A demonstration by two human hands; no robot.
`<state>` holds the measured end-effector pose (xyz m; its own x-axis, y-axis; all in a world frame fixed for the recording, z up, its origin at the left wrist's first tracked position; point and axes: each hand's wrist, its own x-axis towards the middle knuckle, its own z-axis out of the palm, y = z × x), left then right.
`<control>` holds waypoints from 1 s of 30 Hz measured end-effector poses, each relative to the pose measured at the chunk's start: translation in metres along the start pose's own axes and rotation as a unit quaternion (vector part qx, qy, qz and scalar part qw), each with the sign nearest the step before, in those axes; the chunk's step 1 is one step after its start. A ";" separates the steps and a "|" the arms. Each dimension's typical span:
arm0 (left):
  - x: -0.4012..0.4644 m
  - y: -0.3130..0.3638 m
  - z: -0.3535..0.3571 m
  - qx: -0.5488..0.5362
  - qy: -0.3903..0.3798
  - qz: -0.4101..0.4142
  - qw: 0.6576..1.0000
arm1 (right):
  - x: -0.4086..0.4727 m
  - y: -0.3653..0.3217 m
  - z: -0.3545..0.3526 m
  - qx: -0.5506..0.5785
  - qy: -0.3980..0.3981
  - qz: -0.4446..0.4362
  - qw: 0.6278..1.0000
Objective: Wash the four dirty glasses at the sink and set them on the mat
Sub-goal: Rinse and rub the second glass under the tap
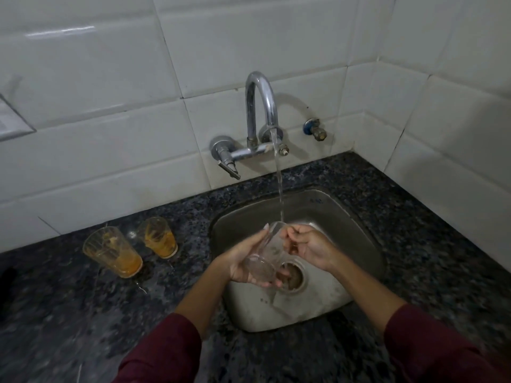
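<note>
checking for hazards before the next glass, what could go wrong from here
1. The clear glass is wet under the running water and tilted over the steel sink; the left hand cradles its base while the right hand pinches only the rim, so that grip could slip and the glass chip on the steel.
2. Two dirty glasses stand on the counter beside the left forearm; a careless reach might knock them over.

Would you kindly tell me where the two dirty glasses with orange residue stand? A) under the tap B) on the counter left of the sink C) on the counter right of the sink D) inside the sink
B: both dirty glasses stand upright on the dark counter, left of the sink.
</note>
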<state>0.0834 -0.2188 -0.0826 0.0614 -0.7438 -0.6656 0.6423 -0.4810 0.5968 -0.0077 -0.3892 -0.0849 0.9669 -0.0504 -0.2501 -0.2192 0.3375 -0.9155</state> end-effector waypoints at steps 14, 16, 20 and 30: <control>0.014 0.044 0.035 0.251 0.394 0.317 0.825 | 0.032 -0.081 0.024 -0.407 0.134 -0.119 0.896; 0.016 0.044 0.037 0.320 0.444 0.308 0.778 | 0.033 -0.080 0.027 -0.414 0.164 -0.119 0.888; 0.007 0.050 0.027 0.251 0.276 0.321 0.871 | 0.024 -0.077 0.016 -0.280 0.124 -0.137 0.942; 0.013 0.045 0.029 0.190 0.290 0.362 0.866 | 0.019 -0.079 0.021 -0.345 0.108 -0.158 0.919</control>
<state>0.0913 -0.2638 -0.0516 0.7856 -0.6100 -0.1035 -0.0158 -0.1870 0.9822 0.0312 -0.3968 -0.0102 0.9643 -0.2544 0.0733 -0.0356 -0.3990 -0.9163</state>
